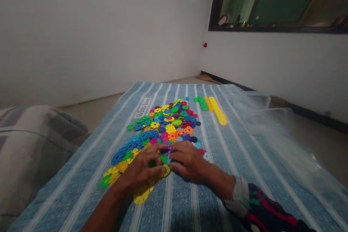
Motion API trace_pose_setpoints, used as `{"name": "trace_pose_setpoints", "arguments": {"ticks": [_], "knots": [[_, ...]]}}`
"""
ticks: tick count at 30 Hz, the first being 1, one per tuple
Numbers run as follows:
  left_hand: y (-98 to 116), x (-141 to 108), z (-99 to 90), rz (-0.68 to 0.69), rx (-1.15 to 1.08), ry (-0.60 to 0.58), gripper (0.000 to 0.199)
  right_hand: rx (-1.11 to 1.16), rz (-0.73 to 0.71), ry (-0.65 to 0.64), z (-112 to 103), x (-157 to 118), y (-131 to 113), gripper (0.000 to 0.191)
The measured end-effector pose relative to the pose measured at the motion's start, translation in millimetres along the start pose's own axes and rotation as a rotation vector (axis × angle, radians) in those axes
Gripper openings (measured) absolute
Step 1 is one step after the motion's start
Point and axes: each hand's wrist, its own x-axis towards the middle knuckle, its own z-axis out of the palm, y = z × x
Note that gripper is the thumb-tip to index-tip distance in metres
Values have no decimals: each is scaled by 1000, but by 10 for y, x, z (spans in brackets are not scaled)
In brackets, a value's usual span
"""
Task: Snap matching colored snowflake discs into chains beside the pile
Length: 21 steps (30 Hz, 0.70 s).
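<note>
On the blue striped cloth [231, 152], seen from the head camera, three finished rows [210, 108] of green and yellow discs lie at the far side, while a big loose pile of coloured discs [163, 127] remains unsorted. Left hand [144, 168] pinches a green disc [151, 163]; right hand [187, 161] rests fingers curled on the pile's near edge, its grip unclear.

Surface: blue striped cloth [239, 152] spread flat.
On it: heap of coloured flower discs [163, 127]; joined green row [202, 103] and yellow row [217, 110]; clear plastic bag [272, 127].
</note>
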Motion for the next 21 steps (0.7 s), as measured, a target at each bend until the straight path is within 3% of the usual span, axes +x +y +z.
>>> {"name": "trace_pose_setpoints", "arguments": {"ticks": [7,11,13,16,21], "knots": [[-34,26,35,15,-2,84,27,144,106,-100,56,34,-89,14],[-82,31,90,53,-24,95,24,280,155,-155,-106,88,57,14],[-149,30,108,67,-11,121,24,265,214,-119,-290,103,250,14],[-248,31,120,63,24,177,29,136,455,47,-626,15,678,17],[-230,37,131,58,55,180,25,-277,890,106,-1019,-434,1371,24]]}}
